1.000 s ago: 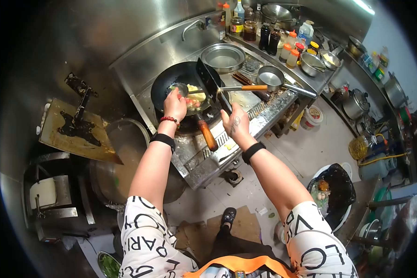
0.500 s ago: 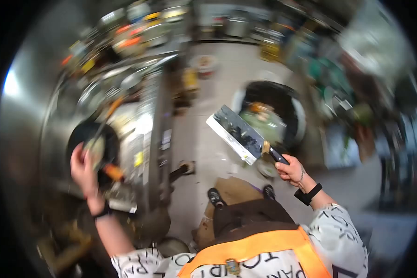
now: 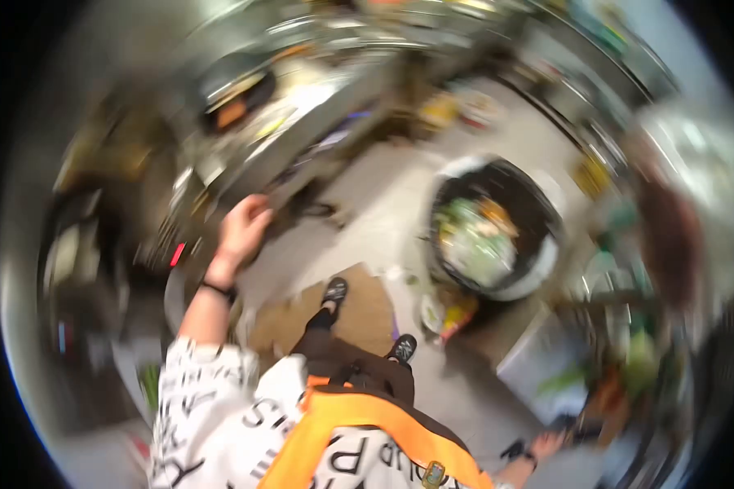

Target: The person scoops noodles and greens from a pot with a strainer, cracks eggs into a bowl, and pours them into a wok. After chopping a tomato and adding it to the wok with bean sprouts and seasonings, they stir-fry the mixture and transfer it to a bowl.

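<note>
My left hand [image 3: 243, 231] hangs in the air over the floor beside the stove counter. Its fingers are loosely curled with a gap by the thumb, and nothing shows in them. Low at the right, my right hand [image 3: 546, 444] is closed round the dark handle of a cleaver [image 3: 581, 427]. Motion blur smears that hand, and most of the blade cannot be made out. It is close to a pale board or tray [image 3: 542, 367] with green vegetables [image 3: 564, 378] at its edge.
A black-lined bin [image 3: 538, 191] holding food scraps and plastic [image 3: 477, 244] stands on the floor ahead. Flattened cardboard [image 3: 347, 314] lies under my feet. A wok [image 3: 238, 88] sits on the stove counter [image 3: 302, 134] at upper left. Shelving with kitchenware lines the right.
My view has swung to the right. My left hand has come away from the wok, and my right hand has carried the cleaver from beside the bin to the lower right.
</note>
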`<state>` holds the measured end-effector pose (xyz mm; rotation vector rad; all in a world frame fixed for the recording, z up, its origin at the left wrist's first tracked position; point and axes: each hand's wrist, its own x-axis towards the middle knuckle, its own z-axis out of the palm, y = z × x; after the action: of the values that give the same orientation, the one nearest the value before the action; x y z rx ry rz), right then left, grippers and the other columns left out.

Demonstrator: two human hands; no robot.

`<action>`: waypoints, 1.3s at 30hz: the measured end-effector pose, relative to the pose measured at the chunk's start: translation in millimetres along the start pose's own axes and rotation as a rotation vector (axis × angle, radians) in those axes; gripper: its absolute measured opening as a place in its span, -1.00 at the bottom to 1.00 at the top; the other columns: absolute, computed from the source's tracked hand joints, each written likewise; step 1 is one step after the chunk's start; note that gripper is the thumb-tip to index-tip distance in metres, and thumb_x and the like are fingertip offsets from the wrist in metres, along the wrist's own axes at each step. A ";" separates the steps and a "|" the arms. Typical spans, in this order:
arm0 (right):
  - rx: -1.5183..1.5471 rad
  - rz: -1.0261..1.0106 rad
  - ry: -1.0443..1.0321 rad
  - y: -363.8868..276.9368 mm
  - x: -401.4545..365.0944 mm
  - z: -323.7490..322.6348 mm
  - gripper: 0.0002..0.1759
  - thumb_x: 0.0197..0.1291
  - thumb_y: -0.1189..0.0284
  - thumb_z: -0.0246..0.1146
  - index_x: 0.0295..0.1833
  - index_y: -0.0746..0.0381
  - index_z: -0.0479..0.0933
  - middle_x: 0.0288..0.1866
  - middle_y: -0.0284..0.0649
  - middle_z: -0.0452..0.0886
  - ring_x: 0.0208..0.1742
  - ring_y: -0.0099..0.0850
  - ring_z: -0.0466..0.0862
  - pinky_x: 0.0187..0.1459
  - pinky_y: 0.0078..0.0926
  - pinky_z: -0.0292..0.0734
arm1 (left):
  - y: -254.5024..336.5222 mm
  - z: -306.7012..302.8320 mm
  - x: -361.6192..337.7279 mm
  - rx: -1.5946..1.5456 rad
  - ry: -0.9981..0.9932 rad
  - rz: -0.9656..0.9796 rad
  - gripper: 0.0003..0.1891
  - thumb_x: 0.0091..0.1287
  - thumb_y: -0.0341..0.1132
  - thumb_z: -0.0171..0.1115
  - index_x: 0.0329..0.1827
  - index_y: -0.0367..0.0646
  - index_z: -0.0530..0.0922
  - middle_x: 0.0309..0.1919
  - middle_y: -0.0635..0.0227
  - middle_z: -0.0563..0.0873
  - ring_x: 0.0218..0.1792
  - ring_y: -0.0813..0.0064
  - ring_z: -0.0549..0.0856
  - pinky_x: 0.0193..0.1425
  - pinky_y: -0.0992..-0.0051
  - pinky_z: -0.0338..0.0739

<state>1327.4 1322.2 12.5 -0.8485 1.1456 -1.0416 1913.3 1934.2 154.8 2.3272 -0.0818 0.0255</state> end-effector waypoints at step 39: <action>-1.845 -0.293 -2.272 202.7 -593.6 396.7 -0.85 0.16 0.46 0.11 -0.27 0.35 0.48 -0.61 -0.17 0.55 -0.67 -0.45 0.54 -0.65 -0.58 0.43 | -159.1 -339.5 -947.5 0.098 1.196 -1.399 -0.44 -0.22 -0.22 0.46 -0.08 -0.27 0.58 -0.33 0.16 0.70 -0.30 0.33 0.68 -0.14 0.46 0.54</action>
<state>1707.2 1955.2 89.3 -2.3657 -0.5402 1.3894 981.0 2338.4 231.1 1.6181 2.0445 0.6700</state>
